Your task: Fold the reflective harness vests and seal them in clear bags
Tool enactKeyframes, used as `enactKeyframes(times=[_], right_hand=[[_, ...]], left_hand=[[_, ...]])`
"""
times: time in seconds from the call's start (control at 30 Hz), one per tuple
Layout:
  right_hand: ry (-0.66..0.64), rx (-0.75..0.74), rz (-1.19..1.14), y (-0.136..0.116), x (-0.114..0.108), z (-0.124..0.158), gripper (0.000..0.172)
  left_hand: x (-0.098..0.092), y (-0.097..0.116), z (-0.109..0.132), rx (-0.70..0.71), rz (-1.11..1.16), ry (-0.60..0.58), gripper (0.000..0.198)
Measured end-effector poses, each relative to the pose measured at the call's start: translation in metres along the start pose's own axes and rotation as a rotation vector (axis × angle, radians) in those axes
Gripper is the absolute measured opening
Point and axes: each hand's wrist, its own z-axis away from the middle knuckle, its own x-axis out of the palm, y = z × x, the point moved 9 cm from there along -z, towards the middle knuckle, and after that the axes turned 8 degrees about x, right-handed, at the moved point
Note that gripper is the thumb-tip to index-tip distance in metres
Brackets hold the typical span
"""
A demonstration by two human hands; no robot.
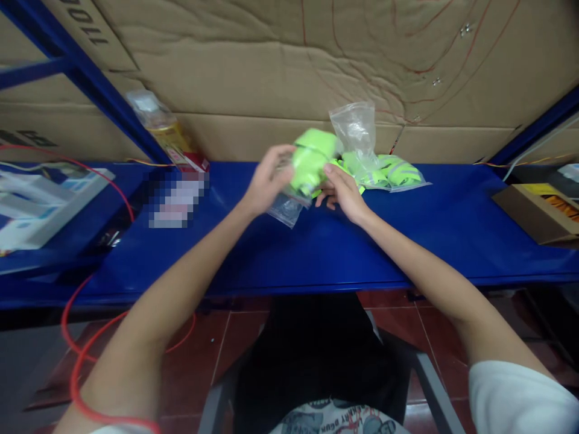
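Note:
A neon green folded item (pixel 311 161) sits partly inside a clear plastic bag (pixel 286 208), held above the blue shelf (pixel 280 253). My left hand (pixel 268 181) grips the bag and the green item from the left, fingers closed on it. My right hand (pixel 341 191) pinches the bag's lower right side. Just behind my right hand lie more green items in clear bags (pixel 384 172), one bag standing up open.
Cardboard (pixel 289 66) lines the wall behind the shelf. A bagged yellow-red package (pixel 169 135) leans at the back left. A brown box (pixel 538 211) sits at the right, white cartons (pixel 40 205) at the left. A red cable (pixel 81 349) loops below.

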Motion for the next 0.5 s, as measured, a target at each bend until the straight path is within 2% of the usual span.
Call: enactKeyframes(times=[0.07,0.1,0.13,0.17,0.23,0.3,0.4,0.5], right_hand=[[0.001,0.077,-0.137,0.009,-0.001,-0.004,0.07],[0.034,0.077,-0.166,0.011,-0.005,-0.005,0.07],[0.079,0.063,-0.178,0.011,-0.012,-0.007,0.069],[0.128,0.048,-0.177,0.01,-0.019,-0.008,0.067],[0.195,0.037,-0.153,0.008,-0.034,-0.012,0.067],[0.19,0.061,-0.144,0.005,-0.043,-0.016,0.069],[0.078,0.08,-0.181,0.0,-0.042,-0.019,0.076],[0.024,-0.025,-0.091,-0.009,-0.032,-0.016,0.086]], left_hand=[[0.028,0.022,0.005,0.059,-0.163,-0.237,0.098],[0.035,0.03,0.006,0.089,-0.23,-0.289,0.104],[0.038,0.038,0.006,0.12,-0.282,-0.293,0.1],[0.037,0.045,0.005,0.148,-0.328,-0.266,0.089],[0.032,0.054,0.003,0.199,-0.399,-0.182,0.054],[0.033,0.06,0.003,0.237,-0.436,-0.151,0.024],[0.043,0.063,0.007,0.229,-0.394,-0.138,0.013],[0.045,0.049,0.011,0.036,-0.277,0.013,0.014]])
